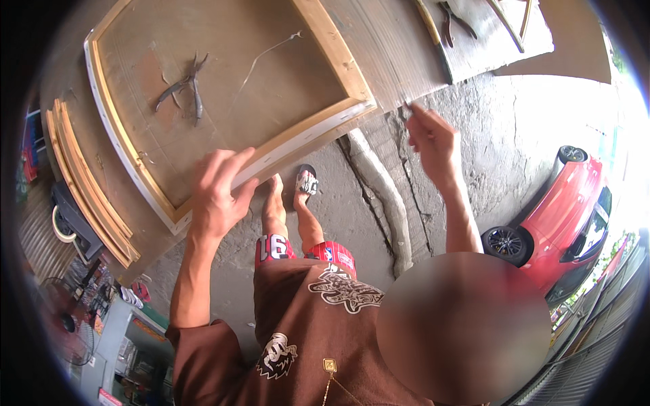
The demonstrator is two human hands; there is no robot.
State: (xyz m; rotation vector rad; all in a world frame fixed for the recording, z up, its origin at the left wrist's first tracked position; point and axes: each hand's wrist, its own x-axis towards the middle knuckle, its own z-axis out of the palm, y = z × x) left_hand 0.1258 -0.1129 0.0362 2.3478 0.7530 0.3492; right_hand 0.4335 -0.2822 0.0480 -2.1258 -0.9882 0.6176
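A canvas stretched on a pale wooden frame [325,47] lies back side up on the worktable [393,54]. Its near edge overhangs the table. My left hand [217,193] rests on that near edge with the fingers spread and laid over the white canvas fold. My right hand [430,139] is raised at the table's edge, to the right of the frame's corner. Its thumb and fingertips are pinched together, and I cannot make out anything small between them. Dark pliers [183,88] lie on the canvas inside the frame, with a thin thread [264,57] beside them.
A stack of wooden frames [88,183] leans at the left. A second pair of pliers [453,20] and more wooden strips lie at the far end of the table. Below are a concrete floor, my sandalled feet [305,183], a raised ridge [382,196] and a red car [575,210] at the right.
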